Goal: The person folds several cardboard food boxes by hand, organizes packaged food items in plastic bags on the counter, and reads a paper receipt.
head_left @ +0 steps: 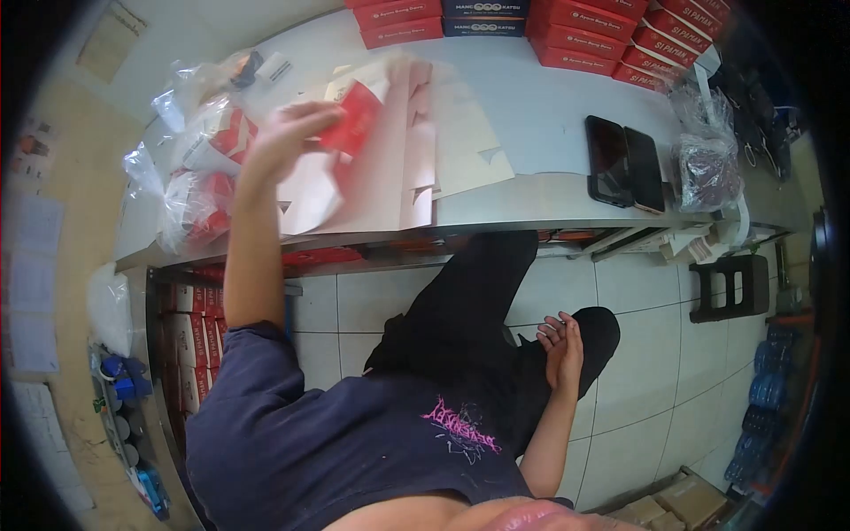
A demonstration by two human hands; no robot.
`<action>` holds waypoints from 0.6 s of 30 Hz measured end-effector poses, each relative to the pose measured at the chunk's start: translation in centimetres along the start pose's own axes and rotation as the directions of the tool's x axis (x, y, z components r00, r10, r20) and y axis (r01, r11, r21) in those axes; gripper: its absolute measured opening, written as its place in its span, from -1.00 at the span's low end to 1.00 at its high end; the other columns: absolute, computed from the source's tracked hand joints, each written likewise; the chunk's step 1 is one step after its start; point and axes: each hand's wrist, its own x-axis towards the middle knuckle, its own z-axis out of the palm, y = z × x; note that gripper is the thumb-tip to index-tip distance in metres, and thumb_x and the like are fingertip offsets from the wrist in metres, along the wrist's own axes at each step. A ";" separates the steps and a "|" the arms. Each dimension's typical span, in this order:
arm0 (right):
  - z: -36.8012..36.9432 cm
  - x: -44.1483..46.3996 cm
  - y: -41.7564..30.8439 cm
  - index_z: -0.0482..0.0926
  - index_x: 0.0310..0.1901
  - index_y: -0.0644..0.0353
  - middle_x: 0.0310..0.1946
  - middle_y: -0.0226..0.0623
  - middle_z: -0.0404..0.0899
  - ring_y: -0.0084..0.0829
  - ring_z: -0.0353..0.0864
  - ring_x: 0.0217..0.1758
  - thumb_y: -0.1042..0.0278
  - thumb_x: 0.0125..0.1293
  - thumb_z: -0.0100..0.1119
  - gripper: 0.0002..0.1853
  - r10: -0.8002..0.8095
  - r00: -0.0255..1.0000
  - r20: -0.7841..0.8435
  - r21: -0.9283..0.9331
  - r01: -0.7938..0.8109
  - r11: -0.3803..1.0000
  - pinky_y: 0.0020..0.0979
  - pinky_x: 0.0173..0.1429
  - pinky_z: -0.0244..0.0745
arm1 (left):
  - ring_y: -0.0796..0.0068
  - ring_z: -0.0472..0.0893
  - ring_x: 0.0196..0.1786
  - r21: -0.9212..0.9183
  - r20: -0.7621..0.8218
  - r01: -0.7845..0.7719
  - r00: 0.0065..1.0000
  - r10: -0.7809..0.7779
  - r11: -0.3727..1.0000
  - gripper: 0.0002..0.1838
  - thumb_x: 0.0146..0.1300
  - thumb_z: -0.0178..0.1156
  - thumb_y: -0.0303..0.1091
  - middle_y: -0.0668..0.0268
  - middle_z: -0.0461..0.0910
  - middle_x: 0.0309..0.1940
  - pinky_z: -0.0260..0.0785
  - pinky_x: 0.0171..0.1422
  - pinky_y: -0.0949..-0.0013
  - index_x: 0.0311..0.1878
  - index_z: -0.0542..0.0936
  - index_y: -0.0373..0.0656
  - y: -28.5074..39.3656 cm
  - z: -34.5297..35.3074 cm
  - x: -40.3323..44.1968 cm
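Observation:
Motion blurs my left hand, whose fingers are closed on the edge of a red and white cardboard sheet above the left part of the table. Under and beside it lie flat pale cardboard sheets with cut flaps, overlapping one another. Away from the table, my right hand is over my knee, palm turned partly up, fingers loosely bent and apart, holding nothing.
Plastic bags with red and white cartons lie at the table's left end. Stacked red boxes and dark boxes line the back. Two phones and a plastic-wrapped bundle are at right. A dark stool stands below.

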 end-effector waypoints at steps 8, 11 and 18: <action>2.2 0.1 -1.0 0.52 0.15 0.21 0.04 -0.18 0.64 -0.36 0.67 0.10 0.27 0.56 0.21 -0.72 -0.047 0.999 0.007 -0.158 0.048 0.986 -0.31 0.16 0.58 | 0.30 0.75 0.06 -0.500 -0.318 -0.474 0.879 0.356 0.724 -0.70 0.52 0.22 -0.33 0.11 0.72 0.09 0.67 0.06 0.33 0.18 0.59 -0.29 7.6 -1.5 -6.0; 7.5 -0.4 -4.7 0.56 0.18 0.26 0.14 -0.18 0.62 -0.36 0.63 0.23 0.53 0.34 0.42 -0.60 -0.344 0.931 0.123 -0.403 0.364 0.840 -0.27 0.28 0.55 | 0.29 0.74 0.09 -0.654 -0.124 -0.451 0.856 0.502 0.608 -0.71 0.53 0.19 -0.35 0.10 0.71 0.12 0.62 0.22 0.25 0.19 0.59 -0.29 8.1 3.6 -5.7; 19.5 -4.2 -18.5 0.47 0.42 0.12 0.41 0.16 0.44 0.01 0.60 0.36 0.59 0.18 0.50 -0.26 -0.801 0.089 0.592 -0.530 0.791 -0.304 -0.13 0.40 0.51 | 0.38 0.75 -0.01 -0.713 0.196 -0.301 0.782 0.592 0.633 -0.70 0.41 0.31 -0.53 0.19 0.74 0.01 0.63 0.15 0.33 0.17 0.60 -0.30 10.7 21.0 -7.0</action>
